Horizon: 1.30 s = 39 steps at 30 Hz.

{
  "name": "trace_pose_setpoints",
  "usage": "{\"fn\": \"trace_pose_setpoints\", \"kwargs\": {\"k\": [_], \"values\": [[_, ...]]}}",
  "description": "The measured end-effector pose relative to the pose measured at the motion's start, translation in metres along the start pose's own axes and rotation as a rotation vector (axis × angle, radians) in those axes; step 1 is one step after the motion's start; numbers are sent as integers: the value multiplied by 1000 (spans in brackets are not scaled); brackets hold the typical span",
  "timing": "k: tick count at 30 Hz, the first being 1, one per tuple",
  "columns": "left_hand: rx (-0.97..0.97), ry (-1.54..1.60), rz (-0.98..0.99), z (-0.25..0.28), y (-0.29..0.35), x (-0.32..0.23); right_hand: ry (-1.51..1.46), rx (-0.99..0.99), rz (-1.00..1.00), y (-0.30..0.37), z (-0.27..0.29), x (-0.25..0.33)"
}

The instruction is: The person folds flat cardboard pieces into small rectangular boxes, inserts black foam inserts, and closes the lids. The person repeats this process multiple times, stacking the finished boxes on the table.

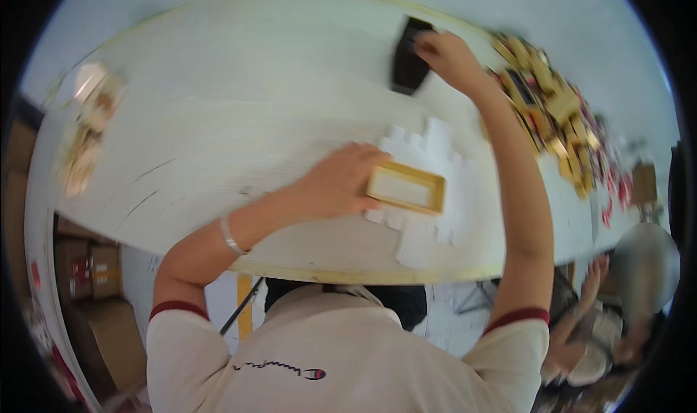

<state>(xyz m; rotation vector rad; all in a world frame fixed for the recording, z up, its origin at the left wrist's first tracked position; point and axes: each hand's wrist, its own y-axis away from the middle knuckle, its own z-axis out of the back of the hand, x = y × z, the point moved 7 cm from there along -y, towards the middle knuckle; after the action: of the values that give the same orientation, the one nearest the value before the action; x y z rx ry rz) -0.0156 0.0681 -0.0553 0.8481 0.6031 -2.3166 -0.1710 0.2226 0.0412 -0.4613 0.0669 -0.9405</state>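
My left hand (pixel 340 183) grips the left end of a small gold rectangular box (pixel 434 192), with fingers over its far side and the thumb along the near side. White shows inside its gold walls. The box is above flat white die-cut card sheets (pixel 439 148) with notched edges; whether it touches them I cannot tell. My right hand (pixel 444 51) reaches to the far side of the table, its fingers pinched at the upper right of a long dark block or stack (pixel 408 70). Blur hides what exactly sits between those fingertips.
A heap of gold boxes (pixel 563 104) lies at the right, with red-and-white pieces (pixel 619 188) beside it. Blurred shiny pieces (pixel 86 152) lie at the far left of the white table (pixel 239 79). Cardboard cartons (pixel 102 340) stand below left. Another person (pixel 599 333) is at lower right.
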Motion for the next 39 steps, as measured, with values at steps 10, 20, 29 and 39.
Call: {"fn": "trace_pose_setpoints", "kwargs": {"k": [10, 20, 29, 39], "values": [[15, 8, -23, -7, -1, -8, 173, -92, -153, 6, 30, 1], [61, 187, 62, -6, -5, 4, -1247, -197, -569, 176, 75, 46], [180, 164, 109, 0, -15, -11, -1703, -13, -1180, 280, -8, 54], [122, -216, -23, -6, -19, -14, -715, 227, -402, 217, 16, 85]]}}
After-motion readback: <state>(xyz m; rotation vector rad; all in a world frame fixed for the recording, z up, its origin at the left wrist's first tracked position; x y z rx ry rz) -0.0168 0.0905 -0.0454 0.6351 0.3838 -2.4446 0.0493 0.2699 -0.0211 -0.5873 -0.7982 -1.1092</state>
